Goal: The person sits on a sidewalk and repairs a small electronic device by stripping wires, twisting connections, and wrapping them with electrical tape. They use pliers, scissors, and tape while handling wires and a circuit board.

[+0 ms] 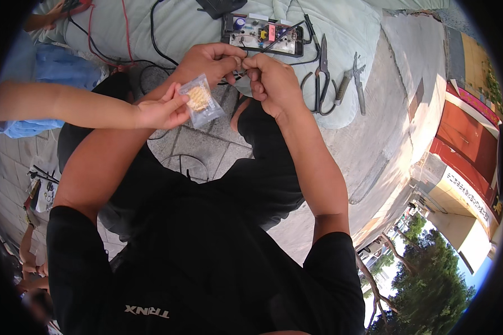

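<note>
The left hand (215, 62) pinches a small, partly hidden wire-like piece (240, 72), likely light and flexible; hold near its end. Just beyond, the circuit board (257, 39) is probably fragile: grip the black case (285, 54). The right hand (275, 81) pinches the same wire-like piece.

- We see the open device (265, 34) framed in hard, smooth-looking black plastic.
- The little packet (208, 113) looks to us like clear plastic film — glossy and crinkled.
- We read the shears (323, 68) as dark metal with a dull sheen.
- The padded sheet (349, 28) is soft, matt cloth, creased.
- We find the shirt (207, 262) matt, dark cloth.
- The paving (204, 146) looks like stone — matt, slightly rough.
</note>
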`<action>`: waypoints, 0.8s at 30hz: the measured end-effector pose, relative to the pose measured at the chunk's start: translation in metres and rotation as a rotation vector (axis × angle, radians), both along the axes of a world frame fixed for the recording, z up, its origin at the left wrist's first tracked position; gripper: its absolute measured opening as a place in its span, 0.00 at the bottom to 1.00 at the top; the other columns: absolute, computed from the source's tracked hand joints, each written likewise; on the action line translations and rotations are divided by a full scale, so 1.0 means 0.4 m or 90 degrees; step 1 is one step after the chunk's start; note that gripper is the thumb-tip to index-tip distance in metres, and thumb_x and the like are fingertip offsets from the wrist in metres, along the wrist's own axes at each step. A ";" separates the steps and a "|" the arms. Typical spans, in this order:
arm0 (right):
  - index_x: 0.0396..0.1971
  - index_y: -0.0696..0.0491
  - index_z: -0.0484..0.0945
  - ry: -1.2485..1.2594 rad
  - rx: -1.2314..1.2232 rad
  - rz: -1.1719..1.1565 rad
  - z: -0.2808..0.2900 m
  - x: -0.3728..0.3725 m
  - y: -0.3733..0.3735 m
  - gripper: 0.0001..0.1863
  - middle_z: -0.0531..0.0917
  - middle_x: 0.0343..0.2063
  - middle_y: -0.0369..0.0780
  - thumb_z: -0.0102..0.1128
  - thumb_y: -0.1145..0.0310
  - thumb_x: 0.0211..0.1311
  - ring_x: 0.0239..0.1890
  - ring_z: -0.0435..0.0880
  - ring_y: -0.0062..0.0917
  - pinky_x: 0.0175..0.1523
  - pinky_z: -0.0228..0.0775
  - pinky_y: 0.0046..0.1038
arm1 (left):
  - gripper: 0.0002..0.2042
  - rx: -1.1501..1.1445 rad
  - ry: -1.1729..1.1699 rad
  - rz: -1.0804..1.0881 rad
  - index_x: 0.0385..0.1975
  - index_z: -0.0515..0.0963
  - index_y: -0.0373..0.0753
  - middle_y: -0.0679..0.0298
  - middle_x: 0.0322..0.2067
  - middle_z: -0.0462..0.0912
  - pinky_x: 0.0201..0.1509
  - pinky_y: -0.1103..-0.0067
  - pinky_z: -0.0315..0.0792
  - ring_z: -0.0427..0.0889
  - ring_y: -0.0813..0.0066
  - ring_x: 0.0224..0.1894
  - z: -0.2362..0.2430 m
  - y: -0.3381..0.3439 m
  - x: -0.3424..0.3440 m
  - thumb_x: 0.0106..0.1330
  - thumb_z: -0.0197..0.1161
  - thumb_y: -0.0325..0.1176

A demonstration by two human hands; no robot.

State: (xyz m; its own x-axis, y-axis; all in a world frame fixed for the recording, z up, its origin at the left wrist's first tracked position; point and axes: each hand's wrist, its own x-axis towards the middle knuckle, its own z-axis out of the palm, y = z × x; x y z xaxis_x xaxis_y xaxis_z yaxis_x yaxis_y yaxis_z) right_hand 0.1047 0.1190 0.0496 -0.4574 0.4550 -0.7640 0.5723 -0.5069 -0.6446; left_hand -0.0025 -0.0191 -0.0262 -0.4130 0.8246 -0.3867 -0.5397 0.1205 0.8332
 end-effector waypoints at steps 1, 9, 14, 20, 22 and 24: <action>0.30 0.59 0.84 0.012 0.004 0.020 0.009 0.007 0.003 0.08 0.76 0.19 0.33 0.66 0.69 0.63 0.17 0.67 0.16 0.21 0.58 0.23 | 0.11 -0.006 0.003 -0.005 0.51 0.83 0.28 0.60 0.41 0.87 0.38 0.80 0.80 0.84 0.76 0.31 -0.003 0.001 -0.001 0.73 0.63 0.26; 0.36 0.52 0.83 0.220 0.919 0.442 -0.033 0.072 -0.005 0.05 0.79 0.27 0.37 0.67 0.72 0.60 0.24 0.78 0.30 0.30 0.75 0.34 | 0.12 0.007 -0.030 0.000 0.51 0.83 0.28 0.61 0.39 0.85 0.37 0.80 0.79 0.83 0.76 0.30 -0.028 -0.005 0.002 0.73 0.64 0.27; 0.37 0.54 0.83 0.273 1.094 0.602 -0.050 0.059 0.030 0.08 0.77 0.26 0.36 0.72 0.74 0.58 0.28 0.82 0.31 0.31 0.77 0.32 | 0.13 0.023 -0.057 0.002 0.53 0.83 0.28 0.62 0.39 0.85 0.37 0.81 0.78 0.84 0.76 0.31 -0.040 -0.011 -0.005 0.72 0.64 0.26; 0.32 0.52 0.80 0.332 1.131 0.619 -0.059 0.044 0.044 0.06 0.75 0.25 0.36 0.67 0.73 0.55 0.26 0.79 0.30 0.29 0.73 0.32 | 0.13 -0.006 -0.035 -0.014 0.53 0.83 0.28 0.62 0.39 0.85 0.39 0.81 0.78 0.84 0.76 0.32 -0.013 -0.014 -0.011 0.73 0.64 0.26; 0.33 0.53 0.81 0.349 1.002 0.520 -0.066 0.040 0.031 0.04 0.76 0.25 0.35 0.67 0.72 0.59 0.23 0.77 0.28 0.27 0.71 0.32 | 0.13 -0.008 -0.031 -0.011 0.53 0.83 0.28 0.62 0.39 0.86 0.39 0.81 0.78 0.84 0.76 0.32 -0.003 -0.010 -0.007 0.73 0.64 0.27; 0.34 0.55 0.81 0.251 0.704 0.369 -0.058 0.031 0.007 0.05 0.77 0.25 0.33 0.67 0.71 0.63 0.21 0.75 0.24 0.26 0.69 0.28 | 0.14 0.022 -0.053 0.004 0.53 0.83 0.28 0.62 0.40 0.86 0.39 0.81 0.78 0.84 0.76 0.33 0.003 -0.003 -0.001 0.73 0.64 0.28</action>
State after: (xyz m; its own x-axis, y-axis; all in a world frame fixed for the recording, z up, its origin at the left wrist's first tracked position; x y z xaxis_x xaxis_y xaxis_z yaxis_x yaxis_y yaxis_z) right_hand 0.1170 0.1217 0.0262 -0.9032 0.4140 0.1138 0.2054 0.6494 -0.7322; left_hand -0.0028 -0.0203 -0.0249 -0.3850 0.8357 -0.3916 -0.6084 0.0892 0.7886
